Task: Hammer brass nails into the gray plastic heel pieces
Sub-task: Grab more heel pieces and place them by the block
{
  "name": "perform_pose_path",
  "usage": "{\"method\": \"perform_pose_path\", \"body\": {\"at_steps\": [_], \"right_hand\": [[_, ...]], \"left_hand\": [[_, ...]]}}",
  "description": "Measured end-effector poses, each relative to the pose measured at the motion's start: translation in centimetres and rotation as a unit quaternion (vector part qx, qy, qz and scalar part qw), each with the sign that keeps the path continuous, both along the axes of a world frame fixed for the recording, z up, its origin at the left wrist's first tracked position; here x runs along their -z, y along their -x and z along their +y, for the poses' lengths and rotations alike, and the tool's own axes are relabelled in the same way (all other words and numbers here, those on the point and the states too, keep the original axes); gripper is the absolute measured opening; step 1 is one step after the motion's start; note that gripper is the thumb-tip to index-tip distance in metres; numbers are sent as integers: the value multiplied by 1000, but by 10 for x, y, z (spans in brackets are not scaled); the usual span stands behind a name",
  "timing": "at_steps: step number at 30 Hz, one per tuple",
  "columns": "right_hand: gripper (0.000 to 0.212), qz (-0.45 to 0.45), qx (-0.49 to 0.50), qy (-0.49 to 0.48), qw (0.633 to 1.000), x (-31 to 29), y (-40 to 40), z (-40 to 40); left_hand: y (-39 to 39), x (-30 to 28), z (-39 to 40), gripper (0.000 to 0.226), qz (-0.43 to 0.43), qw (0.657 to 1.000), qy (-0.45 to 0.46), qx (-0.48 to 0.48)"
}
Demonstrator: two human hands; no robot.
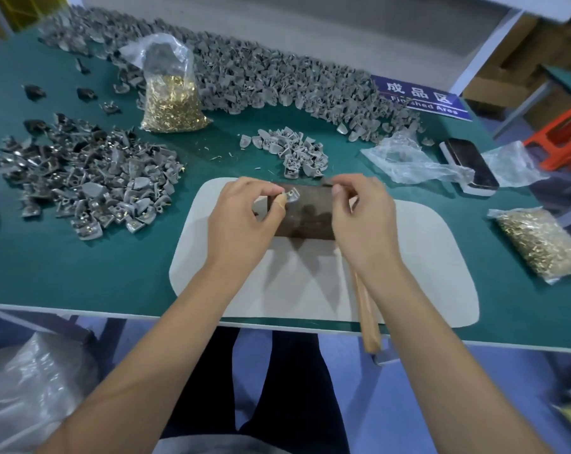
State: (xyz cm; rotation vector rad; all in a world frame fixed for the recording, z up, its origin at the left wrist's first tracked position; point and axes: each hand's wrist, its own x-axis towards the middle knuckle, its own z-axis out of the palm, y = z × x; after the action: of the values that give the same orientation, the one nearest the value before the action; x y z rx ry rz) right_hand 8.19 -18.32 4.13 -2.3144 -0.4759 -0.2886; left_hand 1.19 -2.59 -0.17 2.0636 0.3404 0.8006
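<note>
My left hand [241, 217] pinches a gray plastic heel piece [292, 195] over a dark brown block [305, 217] lying on a white mat [310, 290]. My right hand [362, 221] grips a wooden hammer handle [366, 312] that runs down past the table edge; the hammer head is hidden behind the fingers. A small heap of gray heel pieces [290, 152] lies just beyond the block. An open bag of brass nails [171, 103] stands at the back left, and a second bag of nails [539, 244] lies at the right.
A pile of heel pieces with nails [87, 178] lies at the left on the green table [64, 263]. A long ridge of gray pieces [277, 80] runs along the back. A blue sign [421, 96], crumpled plastic bags [411, 162] and a phone [470, 165] sit at the right.
</note>
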Motion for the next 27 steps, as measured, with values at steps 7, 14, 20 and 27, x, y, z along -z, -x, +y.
{"method": "perform_pose_path", "body": {"at_steps": [7, 14, 20, 27], "right_hand": [[15, -21, -154, 14, 988, -4, 19, 66], [15, -19, -266, 45, 963, 9, 39, 148], [17, -5, -276, 30, 961, 13, 37, 179], [16, -14, -227, 68, 971, 12, 19, 163]], "left_hand": [[31, -9, 58, 10, 33, 994, -40, -100], [70, -5, 128, 11, 84, 962, -106, -239], [79, -6, 169, 14, 109, 948, -79, -288], [75, -10, 157, 20, 40, 970, -102, -219]]}}
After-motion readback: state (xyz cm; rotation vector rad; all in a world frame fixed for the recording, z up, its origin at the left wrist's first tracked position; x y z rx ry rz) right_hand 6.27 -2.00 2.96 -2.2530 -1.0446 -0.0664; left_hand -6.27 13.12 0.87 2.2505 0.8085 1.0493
